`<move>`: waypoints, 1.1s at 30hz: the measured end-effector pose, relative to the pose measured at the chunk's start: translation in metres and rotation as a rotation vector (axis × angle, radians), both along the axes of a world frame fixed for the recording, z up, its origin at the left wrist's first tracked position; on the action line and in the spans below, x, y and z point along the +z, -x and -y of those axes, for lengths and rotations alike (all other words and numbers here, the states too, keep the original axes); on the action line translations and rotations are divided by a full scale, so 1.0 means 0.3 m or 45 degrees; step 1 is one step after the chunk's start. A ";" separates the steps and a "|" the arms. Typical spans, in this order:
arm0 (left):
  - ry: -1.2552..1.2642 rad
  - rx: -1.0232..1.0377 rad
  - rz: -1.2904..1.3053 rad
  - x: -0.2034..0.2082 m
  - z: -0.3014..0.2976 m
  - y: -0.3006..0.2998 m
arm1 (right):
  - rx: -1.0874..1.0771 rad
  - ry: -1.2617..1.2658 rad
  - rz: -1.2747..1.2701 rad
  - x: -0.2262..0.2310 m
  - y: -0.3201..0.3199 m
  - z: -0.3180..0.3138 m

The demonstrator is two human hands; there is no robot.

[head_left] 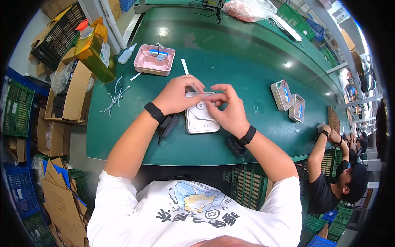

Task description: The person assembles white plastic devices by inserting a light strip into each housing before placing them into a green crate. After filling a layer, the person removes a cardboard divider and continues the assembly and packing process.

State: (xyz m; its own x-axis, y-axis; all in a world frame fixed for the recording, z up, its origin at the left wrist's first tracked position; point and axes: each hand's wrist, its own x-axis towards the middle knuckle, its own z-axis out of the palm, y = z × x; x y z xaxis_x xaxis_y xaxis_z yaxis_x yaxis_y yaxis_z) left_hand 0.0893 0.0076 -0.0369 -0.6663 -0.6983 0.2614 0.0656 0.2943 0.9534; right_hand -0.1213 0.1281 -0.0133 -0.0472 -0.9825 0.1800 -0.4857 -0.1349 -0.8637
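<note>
A small white rounded casing lies flat on the green table in front of me, with a round dial-like part and a row of small buttons on its face. Above its far half, my left hand is closed in a pinch, a thin pale piece showing by its fingers. My right hand pinches with thumb and forefinger close beside the left fingertips. Whatever sits between the fingertips is too small and covered to name. Part of the casing's far end is hidden under both hands.
Far left stand a pink open housing with a blue battery, a squeeze bottle and a metal can. Grey wires lie left, a white strip beyond my hands. Two open housings and a co-worker are right.
</note>
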 end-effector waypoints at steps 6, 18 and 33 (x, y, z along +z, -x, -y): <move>0.368 0.005 0.626 0.118 0.000 -0.062 | 0.276 0.249 -0.351 0.019 0.049 -0.001; 0.490 -0.029 0.645 0.129 -0.038 -0.106 | 0.306 0.179 -0.325 0.033 0.047 0.005; 0.623 0.113 0.483 0.075 -0.245 -0.160 | 0.390 0.435 -0.791 0.075 0.007 0.005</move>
